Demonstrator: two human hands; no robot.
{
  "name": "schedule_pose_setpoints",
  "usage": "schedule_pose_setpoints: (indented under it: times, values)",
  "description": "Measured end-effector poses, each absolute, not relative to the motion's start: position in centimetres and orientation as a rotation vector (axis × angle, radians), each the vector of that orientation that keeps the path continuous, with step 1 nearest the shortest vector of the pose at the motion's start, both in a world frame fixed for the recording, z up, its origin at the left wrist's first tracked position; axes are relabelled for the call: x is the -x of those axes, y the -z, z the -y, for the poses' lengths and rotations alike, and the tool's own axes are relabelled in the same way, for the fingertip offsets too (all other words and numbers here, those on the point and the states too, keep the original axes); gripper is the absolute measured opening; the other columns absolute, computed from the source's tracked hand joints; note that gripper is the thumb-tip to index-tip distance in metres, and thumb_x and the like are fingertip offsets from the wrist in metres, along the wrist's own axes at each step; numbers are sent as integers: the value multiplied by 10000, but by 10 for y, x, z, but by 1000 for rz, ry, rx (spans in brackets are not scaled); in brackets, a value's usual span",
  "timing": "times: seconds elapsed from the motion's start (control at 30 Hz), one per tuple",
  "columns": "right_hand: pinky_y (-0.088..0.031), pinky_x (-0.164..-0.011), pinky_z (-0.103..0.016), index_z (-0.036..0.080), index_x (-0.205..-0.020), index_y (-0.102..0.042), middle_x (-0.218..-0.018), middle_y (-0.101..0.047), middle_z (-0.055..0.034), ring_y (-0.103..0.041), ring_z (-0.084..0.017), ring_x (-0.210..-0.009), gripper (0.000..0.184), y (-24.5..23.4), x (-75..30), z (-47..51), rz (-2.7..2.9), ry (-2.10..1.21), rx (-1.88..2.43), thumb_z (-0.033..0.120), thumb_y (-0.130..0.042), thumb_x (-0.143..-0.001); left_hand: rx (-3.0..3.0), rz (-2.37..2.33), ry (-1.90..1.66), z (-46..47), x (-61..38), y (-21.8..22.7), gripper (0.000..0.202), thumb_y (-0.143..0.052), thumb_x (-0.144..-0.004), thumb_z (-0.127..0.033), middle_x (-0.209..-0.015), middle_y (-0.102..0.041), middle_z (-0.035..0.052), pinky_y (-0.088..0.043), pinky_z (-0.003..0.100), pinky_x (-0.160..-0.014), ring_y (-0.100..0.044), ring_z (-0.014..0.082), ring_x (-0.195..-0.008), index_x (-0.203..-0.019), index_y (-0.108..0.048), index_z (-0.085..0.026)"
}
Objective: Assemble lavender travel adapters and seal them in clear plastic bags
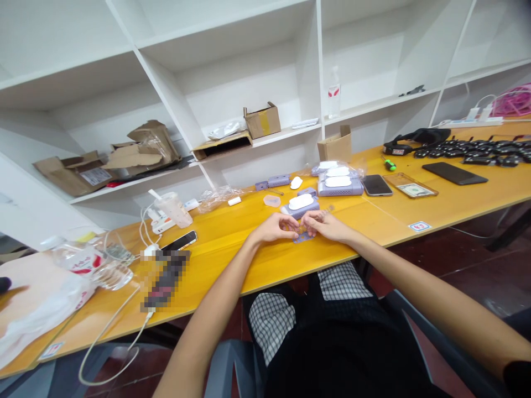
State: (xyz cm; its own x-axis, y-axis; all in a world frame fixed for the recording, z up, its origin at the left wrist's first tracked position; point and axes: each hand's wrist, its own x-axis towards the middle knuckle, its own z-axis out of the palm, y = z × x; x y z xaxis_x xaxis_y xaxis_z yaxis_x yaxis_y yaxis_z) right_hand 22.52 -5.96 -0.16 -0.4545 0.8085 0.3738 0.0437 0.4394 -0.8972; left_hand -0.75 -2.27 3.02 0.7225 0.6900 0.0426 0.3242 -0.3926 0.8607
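My left hand point(277, 227) and my right hand point(326, 225) meet over the table near its front edge, fingers curled and fingertips almost touching. Both look pinched on something small that I cannot make out. Right below them lies a flat purple plastic piece point(304, 237), partly hidden by my fingers. Just behind the hands is a light-purple case point(309, 210) with a white oval part point(301, 201) on top. More purple cases point(341, 189) with white oval parts stand behind to the right, some in clear plastic wrap.
Behind are a loose white part point(296, 183), a pinkish translucent piece point(272, 200) and a white cylinder point(234, 201). To the right lie phones point(377, 186), a clear phone case point(410, 186) and a green screwdriver point(389, 165). Leftward are a cup point(176, 209), cables and a water bottle point(95, 265).
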Motion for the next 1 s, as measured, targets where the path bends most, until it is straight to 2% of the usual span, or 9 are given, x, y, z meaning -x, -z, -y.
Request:
schedule_pose_setpoints:
  times: [0.1, 0.17, 0.23, 0.3, 0.43, 0.57, 0.7, 0.87, 1.0]
  values:
    - [-528, -641, -326, 227, -891, -655, -690, -644, 6, -610, -158, -628, 404, 3, -224, 60, 1818, -1120, 729, 630, -637, -918, -2007, -782, -513, 22, 9, -31, 395, -877, -717, -365, -941, -763, 84, -523, 338, -785, -666, 163, -798, -1012, -759, -132]
    - [-536, -673, -332, 233, -908, -657, -768, -678, 1, -627, -159, -676, 343, 5, -224, 59, 1798, -1132, 736, 545, -777, -830, -2012, -781, -516, 22, 10, -31, 392, -874, -723, -361, -932, -765, 84, -523, 336, -783, -667, 161, -791, -1021, -763, -131]
    - [-549, -722, -346, 233, -919, -653, -841, -698, -6, -647, -168, -736, 385, 9, -223, 58, 1778, -1135, 738, 454, -891, -712, -2003, -778, -525, 20, 11, -29, 406, -879, -717, -359, -927, -768, 82, -520, 326, -776, -670, 157, -787, -1031, -763, -130]
    - [-557, -769, -363, 224, -929, -655, -882, -703, -14, -661, -180, -791, 429, 12, -223, 57, 1777, -1106, 731, 402, -928, -651, -1977, -780, -546, 19, 11, -26, 438, -892, -697, -363, -929, -771, 80, -513, 312, -768, -674, 156, -793, -1043, -760, -130]
    - [-558, -804, -378, 209, -848, -626, -973, -719, -48, -677, -198, -872, 373, 14, -224, 56, 1765, -1030, 704, 376, -907, -668, -1947, -804, -563, 17, 10, -18, 430, -885, -700, -393, -896, -769, 80, -505, 299, -749, -674, 157, -779, -1009, -759, -122]
    - [-536, -726, -343, 204, -835, -629, -899, -722, -38, -650, -178, -773, 317, 14, -226, 56, 1787, -1008, 761, 346, -879, -701, -1974, -834, -537, 17, 10, -17, 395, -859, -728, -430, -876, -758, 76, -492, 296, -716, -652, 153, -740, -958, -760, -123]
    - [-500, -640, -310, 210, -872, -639, -781, -684, -1, -609, -159, -673, 303, 17, -225, 57, 1812, -1009, 793, 318, -870, -708, -2107, -832, -479, 17, 14, -24, 426, -879, -712, -420, -958, -743, 69, -488, 309, -761, -639, 169, -826, -1021, -755, -153]
    - [-531, -698, -328, 214, -880, -639, -833, -707, -21, -642, -174, -736, 258, 18, -223, 58, 1870, -962, 783, 293, -841, -739, -2202, -834, -361, 17, 22, -34, 563, -920, -649, -386, -1083, -705, 79, -472, 335, -822, -618, 206, -954, -1133, -723, -177]
    - [-509, -661, -301, 206, -869, -642, -797, -695, -3, -610, -151, -693, 247, 16, -224, 59, 1897, -886, 815, 273, -839, -734, -2249, -781, -283, 16, 22, -35, 610, -919, -634, -366, -1092, -681, 70, -462, 362, -874, -601, 217, -978, -1179, -711, -190]
